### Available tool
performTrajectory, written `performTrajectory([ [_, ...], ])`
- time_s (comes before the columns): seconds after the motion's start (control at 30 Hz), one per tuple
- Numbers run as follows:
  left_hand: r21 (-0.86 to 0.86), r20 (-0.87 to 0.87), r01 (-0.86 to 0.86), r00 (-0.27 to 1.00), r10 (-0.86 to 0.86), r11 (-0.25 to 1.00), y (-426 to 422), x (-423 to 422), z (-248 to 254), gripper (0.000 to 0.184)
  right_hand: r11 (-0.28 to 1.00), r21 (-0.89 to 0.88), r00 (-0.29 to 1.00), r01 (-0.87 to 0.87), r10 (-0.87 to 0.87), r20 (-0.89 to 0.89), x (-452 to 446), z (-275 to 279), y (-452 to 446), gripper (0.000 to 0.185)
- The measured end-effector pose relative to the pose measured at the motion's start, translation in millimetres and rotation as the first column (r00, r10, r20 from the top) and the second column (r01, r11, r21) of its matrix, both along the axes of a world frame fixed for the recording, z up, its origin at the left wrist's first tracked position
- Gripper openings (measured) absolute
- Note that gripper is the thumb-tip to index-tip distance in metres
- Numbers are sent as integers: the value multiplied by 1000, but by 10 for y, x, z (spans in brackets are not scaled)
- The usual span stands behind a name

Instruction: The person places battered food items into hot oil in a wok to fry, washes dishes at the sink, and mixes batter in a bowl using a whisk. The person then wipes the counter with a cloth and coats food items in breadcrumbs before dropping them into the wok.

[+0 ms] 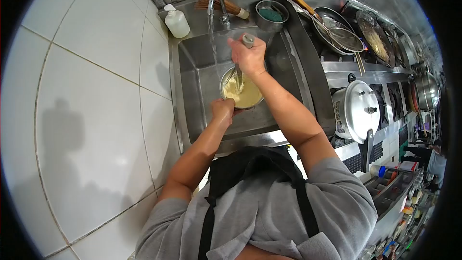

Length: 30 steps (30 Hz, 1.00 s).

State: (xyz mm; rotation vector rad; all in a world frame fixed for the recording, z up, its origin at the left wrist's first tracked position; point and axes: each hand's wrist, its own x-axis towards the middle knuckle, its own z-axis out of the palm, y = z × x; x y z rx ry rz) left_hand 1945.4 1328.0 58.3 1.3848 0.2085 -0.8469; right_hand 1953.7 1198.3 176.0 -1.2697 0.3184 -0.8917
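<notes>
My right hand point(250, 57) is wrapped round the handle of a whisk point(238, 75), whose wires dip into a round metal bowl point(260, 102). Inside the bowl lies a pale yellow mixture point(249, 94), with a thicker clump around the wires. At the near left, my left hand point(223, 111) grips the bowl's rim, thumb on top and fingers underneath. The bowl is held within a steel sink point(197, 111). Water runs from the curved faucet point(220, 5) into the sink, falling close to the bowl's left side.
A soap bottle point(177, 23), a straw brush point(236, 10) and a metal pot with a green scouring pad point(271, 15) stand along the sink's back. To the right, a strainer point(345, 39) rests over a pan, and a pressure cooker point(362, 108) sits on the stove. A tiled wall point(96, 101) borders the left.
</notes>
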Motion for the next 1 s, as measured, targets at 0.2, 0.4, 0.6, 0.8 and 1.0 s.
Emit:
performTrajectory([
  [0.2,31,-76,23,997,-21,999,46,210,-98,17,990,12,990,-143,143,-14,-88,-115,129,32],
  [0.4,-54,-10,-80,997,80,995,162,377,-28,18,931,239,961,-276,269,61,-356,-95,-96,32],
  [0.6,-31,-29,-106,994,105,994,177,283,-51,19,962,50,955,-267,271,-122,-333,-46,-295,29],
  [0.8,2,3,-56,998,56,998,114,65,-134,14,907,-412,995,-90,68,-69,-149,-73,-221,26],
  [1.0,12,-7,-1,1000,1,1000,95,71,-68,15,930,-363,998,-64,53,-40,6,-169,67,28],
])
